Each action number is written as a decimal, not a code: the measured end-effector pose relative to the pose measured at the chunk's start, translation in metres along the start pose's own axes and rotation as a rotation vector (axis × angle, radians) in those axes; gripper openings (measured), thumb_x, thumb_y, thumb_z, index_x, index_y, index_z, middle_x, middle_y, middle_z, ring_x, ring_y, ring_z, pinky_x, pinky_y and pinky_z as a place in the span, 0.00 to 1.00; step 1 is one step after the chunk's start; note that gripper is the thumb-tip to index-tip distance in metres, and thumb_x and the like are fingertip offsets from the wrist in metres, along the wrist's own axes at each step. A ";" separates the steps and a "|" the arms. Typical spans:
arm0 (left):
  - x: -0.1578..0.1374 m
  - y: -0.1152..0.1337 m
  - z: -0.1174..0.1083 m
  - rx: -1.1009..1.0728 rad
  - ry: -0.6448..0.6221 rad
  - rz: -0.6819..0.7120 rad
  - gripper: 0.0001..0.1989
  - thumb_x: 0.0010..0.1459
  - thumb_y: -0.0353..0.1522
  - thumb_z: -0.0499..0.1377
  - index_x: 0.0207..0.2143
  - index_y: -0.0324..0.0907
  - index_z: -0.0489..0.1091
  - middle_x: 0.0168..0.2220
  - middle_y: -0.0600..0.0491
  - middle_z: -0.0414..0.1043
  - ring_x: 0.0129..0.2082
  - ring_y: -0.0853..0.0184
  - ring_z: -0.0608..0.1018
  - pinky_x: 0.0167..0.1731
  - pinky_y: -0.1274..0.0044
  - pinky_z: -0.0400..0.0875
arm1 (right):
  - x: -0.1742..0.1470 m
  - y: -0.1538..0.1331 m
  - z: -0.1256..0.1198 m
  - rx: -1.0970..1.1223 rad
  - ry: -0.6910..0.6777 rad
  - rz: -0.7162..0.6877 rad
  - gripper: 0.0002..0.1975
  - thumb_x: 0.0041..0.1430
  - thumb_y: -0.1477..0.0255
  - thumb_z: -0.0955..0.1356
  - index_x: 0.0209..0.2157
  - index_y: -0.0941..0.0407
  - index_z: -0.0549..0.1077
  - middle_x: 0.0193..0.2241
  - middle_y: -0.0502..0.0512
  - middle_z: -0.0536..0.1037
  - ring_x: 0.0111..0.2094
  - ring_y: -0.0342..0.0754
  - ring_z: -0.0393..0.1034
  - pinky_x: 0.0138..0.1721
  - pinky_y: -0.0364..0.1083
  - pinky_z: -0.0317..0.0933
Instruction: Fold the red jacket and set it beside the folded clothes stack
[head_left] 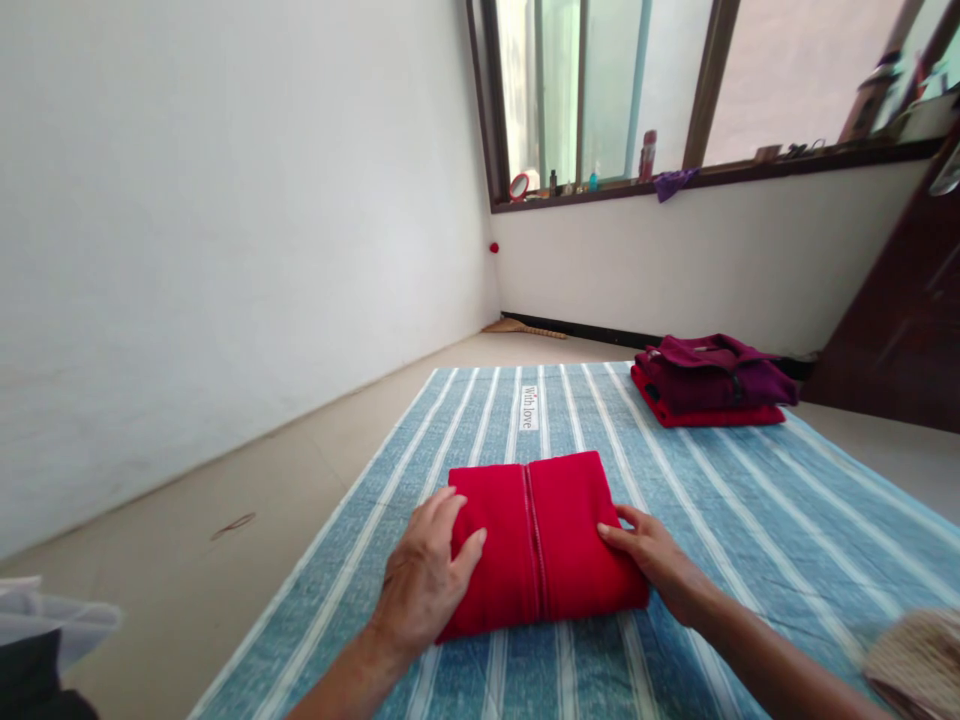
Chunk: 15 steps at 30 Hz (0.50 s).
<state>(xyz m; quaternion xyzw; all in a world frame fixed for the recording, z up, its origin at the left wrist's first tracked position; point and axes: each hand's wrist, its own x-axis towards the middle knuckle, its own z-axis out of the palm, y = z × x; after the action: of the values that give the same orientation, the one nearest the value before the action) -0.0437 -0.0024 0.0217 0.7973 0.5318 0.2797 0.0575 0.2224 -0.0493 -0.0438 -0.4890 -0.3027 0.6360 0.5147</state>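
A red zip-front garment (495,560), folded into a neat rectangle, lies on the blue striped cloth in front of me with its zip running down the middle. My left hand (427,570) rests over its left edge, thumb apart from the fingers, all touching the red fabric. At the right edge, my right hand (652,555) has its thumb on top of the fabric, and the other fingers are partly hidden beside or beneath the fold.
Folded purple clothing (712,375) sits on a red folded piece (727,416) at the back right of the blue striped cloth (405,480). A beige knitted item (919,660) lies at the lower right. Walls stand left and behind; small bottles line the windowsill (720,180).
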 end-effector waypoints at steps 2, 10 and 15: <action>0.012 0.023 0.009 0.083 -0.039 0.174 0.20 0.58 0.38 0.52 0.50 0.39 0.67 0.57 0.43 0.64 0.59 0.57 0.63 0.58 0.64 0.58 | 0.000 0.000 0.002 -0.008 -0.003 -0.004 0.25 0.49 0.64 0.71 0.49 0.56 0.66 0.33 0.55 0.80 0.35 0.54 0.76 0.37 0.49 0.68; 0.046 0.050 0.060 0.269 -0.467 0.063 0.37 0.59 0.53 0.42 0.63 0.41 0.52 0.66 0.42 0.46 0.66 0.51 0.45 0.60 0.51 0.41 | 0.002 0.002 -0.007 -0.409 0.113 -0.057 0.29 0.57 0.57 0.64 0.57 0.58 0.60 0.29 0.56 0.78 0.32 0.54 0.75 0.33 0.49 0.66; 0.040 0.041 0.067 0.277 -0.473 0.059 0.38 0.59 0.55 0.38 0.65 0.44 0.48 0.67 0.45 0.42 0.66 0.54 0.41 0.60 0.52 0.37 | 0.004 -0.022 0.011 -1.180 0.527 -0.530 0.24 0.60 0.60 0.60 0.54 0.58 0.65 0.41 0.63 0.76 0.43 0.58 0.71 0.43 0.54 0.62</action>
<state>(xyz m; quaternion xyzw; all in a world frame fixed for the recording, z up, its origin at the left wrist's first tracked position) 0.0346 0.0289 -0.0028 0.8559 0.5132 0.0120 0.0624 0.2197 -0.0382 -0.0221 -0.7345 -0.5717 0.0785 0.3570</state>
